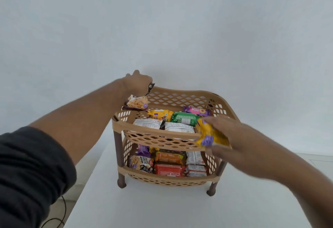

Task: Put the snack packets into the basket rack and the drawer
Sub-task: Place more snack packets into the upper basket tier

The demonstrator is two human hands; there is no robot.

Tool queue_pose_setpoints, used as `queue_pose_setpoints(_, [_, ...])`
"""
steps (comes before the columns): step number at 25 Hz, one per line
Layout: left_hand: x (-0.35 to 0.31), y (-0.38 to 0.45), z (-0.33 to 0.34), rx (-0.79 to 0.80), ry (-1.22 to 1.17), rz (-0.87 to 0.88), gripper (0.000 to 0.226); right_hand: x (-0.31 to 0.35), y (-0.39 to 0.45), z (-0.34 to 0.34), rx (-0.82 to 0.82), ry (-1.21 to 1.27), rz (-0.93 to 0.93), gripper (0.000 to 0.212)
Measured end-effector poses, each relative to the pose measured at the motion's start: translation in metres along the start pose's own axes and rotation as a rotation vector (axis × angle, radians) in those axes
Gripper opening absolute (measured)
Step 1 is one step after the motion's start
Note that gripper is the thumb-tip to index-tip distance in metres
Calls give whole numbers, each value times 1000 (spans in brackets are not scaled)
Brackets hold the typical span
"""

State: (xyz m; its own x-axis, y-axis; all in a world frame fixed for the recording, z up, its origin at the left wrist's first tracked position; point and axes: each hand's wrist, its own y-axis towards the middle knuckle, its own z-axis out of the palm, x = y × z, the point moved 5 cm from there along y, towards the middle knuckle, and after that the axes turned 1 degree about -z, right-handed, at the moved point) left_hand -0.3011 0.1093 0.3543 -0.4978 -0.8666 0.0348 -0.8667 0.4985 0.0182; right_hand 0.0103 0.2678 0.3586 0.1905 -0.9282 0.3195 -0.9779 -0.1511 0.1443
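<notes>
A tan two-tier basket rack with brown legs stands on the white table. My left hand grips the top of a peanut packet, which hangs over the top tier's back left corner. My right hand holds a yellow and purple packet at the top tier's front right rim. In the top tier lie a yellow packet, a green packet, a purple pops packet and two white packets. The lower tier holds several packets, among them a red one and an orange one.
The white table ends on the left, where a dark cable runs on the floor. A plain pale wall stands behind the rack. No drawer is in sight.
</notes>
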Motion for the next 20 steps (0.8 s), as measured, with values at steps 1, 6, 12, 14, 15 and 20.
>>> queue_pose_setpoints(1, [0, 7, 10, 28, 21, -11, 28, -4, 17, -9, -48, -26, 5, 57])
queue_pose_setpoints(6, [-1, 36, 35, 88, 58, 33, 30, -38, 111, -23, -144, -112, 61, 50])
queue_pose_setpoints(12, [-3, 56, 46, 73, -61, 64, 29, -67, 203, 11, -34, -189, 71, 48])
queue_pose_setpoints(14, [-3, 60, 46, 40, -104, 66, 31, -74, 224, 24, -7, -204, 80, 54])
queue_pose_setpoints(15, [-3, 62, 47, 35, -112, 71, 31, -78, 233, 31, 5, -202, 90, 56])
queue_pose_setpoints(20, [-10, 63, 61, 75, -55, 88, 31, -94, 266, 62, 38, -245, 88, 54])
